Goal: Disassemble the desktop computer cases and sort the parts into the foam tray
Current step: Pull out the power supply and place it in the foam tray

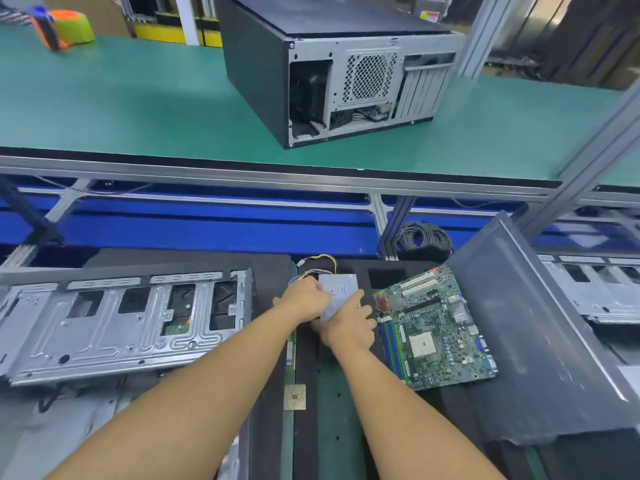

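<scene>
A long green bench (138,109) is stretching across well beyond both hands, and a black computer case (346,81) is sitting on it, its perforated back facing this way. A stripped metal case (114,320) is lying flat just left of the left hand (304,299). A grey side panel (536,341) is leaning at a tilt to the right of the right hand (349,323). The black foam tray (306,362) is lying under both hands and forearms. A green circuit board (433,327) is resting on the tray just beside the right hand.

Between the hands, a silver power supply (337,292) is sitting on the tray. The left hand is curling its fingers over the box's far left corner. The right hand is gripping its near end, thumb on one side and fingers along the right edge.

A coil of grey cable (424,240) is lying beyond the right hand. Yellow wires (325,263) are trailing from the box's far end. A small square chip (294,396) is lying between the forearms.
</scene>
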Demonstrator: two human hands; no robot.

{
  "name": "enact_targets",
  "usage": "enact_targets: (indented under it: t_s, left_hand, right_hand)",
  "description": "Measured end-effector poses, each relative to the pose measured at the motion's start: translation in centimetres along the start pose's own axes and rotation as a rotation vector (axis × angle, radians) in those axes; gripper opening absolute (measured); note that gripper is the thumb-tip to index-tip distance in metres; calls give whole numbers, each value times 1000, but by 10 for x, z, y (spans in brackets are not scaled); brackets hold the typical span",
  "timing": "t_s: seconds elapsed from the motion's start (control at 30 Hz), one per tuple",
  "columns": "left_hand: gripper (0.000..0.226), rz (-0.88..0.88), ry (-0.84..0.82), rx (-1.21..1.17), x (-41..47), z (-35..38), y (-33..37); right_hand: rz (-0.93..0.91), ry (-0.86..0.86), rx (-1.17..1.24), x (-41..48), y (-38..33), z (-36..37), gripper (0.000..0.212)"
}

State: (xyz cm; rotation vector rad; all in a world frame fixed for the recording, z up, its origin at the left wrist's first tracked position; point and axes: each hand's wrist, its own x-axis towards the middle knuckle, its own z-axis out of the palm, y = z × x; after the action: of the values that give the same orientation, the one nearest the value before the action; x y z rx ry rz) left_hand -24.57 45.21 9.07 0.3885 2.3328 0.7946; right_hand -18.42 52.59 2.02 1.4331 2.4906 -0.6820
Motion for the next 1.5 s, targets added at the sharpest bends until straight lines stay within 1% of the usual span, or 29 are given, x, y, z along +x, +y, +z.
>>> enact_targets:
  t_s: [0.1,0.13,0.2,0.23,0.27,0.33,0.37,0.43,0.5,0.57,0.63,0.77,0.83,0.9,1.0,1.07,1.17,1.27,1.37,1.5]
  left_hand:
    - [25,-22,19,-10,-2,-1,-10]
    - [24,-24,16,-15,-3,-3,-11]
    - [16,-21,9,-25,-5,-8,-12]
    - [13,-20,11,-34,-5,-10,-11]
    - [15,-22,24,-44,-6,-11,-10]
    - [26,-22,78,-63,-7,-14,-8]
    - [27,-14,114,-81,-6,-14,-7]
    - [25,-11,178,-119,-4,-13,-4]
    - [22,-18,194,-136,-3,-10,-2]
    - [14,-11,154,-179,-1,-4,-3]
    - [24,-34,91,-239,-1,2,-3]
    - [33,-92,-25,-279,9,19,-11]
    - [36,-113,-59,-288,13,30,-16]
    - [33,-143,-55,-279,16,37,-19]
    - [27,-125,-25,-203,20,41,-22]
    - [29,-105,-12,-126,21,42,-22]
    - [33,-85,-30,18,19,45,-22]
    - [31,-93,-48,76,17,48,-22]
    - [27,-129,-73,63,14,47,-26]
    - [17,-134,-53,-98,14,46,-27]
  right_hand:
    - [2,-18,-63,-12,7,5,138]
    - [2,-27,-65,-16,11,6,138]
    - [6,-18,11,-20,21,7,134]
    - [5,9,70,-21,25,5,131]
    - [-2,42,125,-22,29,2,128]
    - [-29,111,207,-24,33,-3,123]
    - [-53,156,237,-24,33,-6,121]
    - [-117,254,284,-21,29,-12,117]
    - [-145,315,350,-16,24,-16,112]
    - [-152,337,379,-15,21,-12,108]
    - [-171,352,369,-18,23,2,104]
    - [-194,392,417,-19,31,32,100]
    - [-216,399,429,-18,31,43,98]
    - [-222,407,407,-20,28,52,95]
    - [-190,420,320,-24,27,52,94]
    - [-158,411,285,-28,29,47,92]
    - [-113,371,207,-36,36,43,91]
    - [-81,292,172,-36,42,40,92]
    - [-52,236,127,-34,42,37,92]
    - [-77,230,125,-25,35,32,86]
